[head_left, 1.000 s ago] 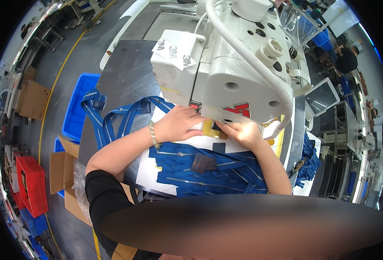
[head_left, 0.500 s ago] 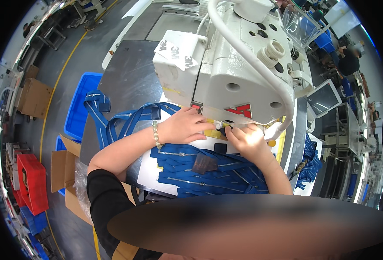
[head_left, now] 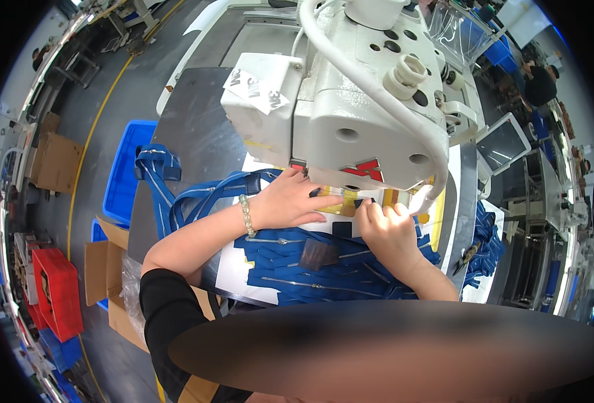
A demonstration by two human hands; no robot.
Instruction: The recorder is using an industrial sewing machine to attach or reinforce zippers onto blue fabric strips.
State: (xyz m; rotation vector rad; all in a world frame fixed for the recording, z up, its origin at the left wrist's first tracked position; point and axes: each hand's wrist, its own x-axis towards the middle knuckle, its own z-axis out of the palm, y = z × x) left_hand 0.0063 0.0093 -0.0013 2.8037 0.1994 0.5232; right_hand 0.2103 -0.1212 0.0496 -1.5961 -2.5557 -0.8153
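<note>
My left hand (head_left: 289, 200) lies beneath the front of a white sewing machine (head_left: 351, 107), fingers spread over its yellow-marked work plate (head_left: 334, 196). Beside its wrist, blue zipper tapes (head_left: 209, 199) trail off to the left. My right hand (head_left: 390, 232) is closed, thumb and finger pinching a small dark piece of fabric (head_left: 363, 202) over the plate. Between the hands, slightly nearer me, sits a dark square patch (head_left: 342, 229). Many blue zippers (head_left: 290, 258) are laid side by side below my hands, with a brownish translucent piece (head_left: 319, 253) on top.
A blue bin (head_left: 128, 171) and an open cardboard box (head_left: 102, 272) stand at the left, with a red crate (head_left: 58, 292) farther out. More blue zippers (head_left: 484, 245) are heaped at the right, near a tablet-like screen (head_left: 504, 153). A white hose (head_left: 377, 97) arches over the machine.
My right hand has shifted right along the plate with the dark piece, opening a wider gap between the hands. The left fingers have spread a little. The whole view has shifted slightly.
</note>
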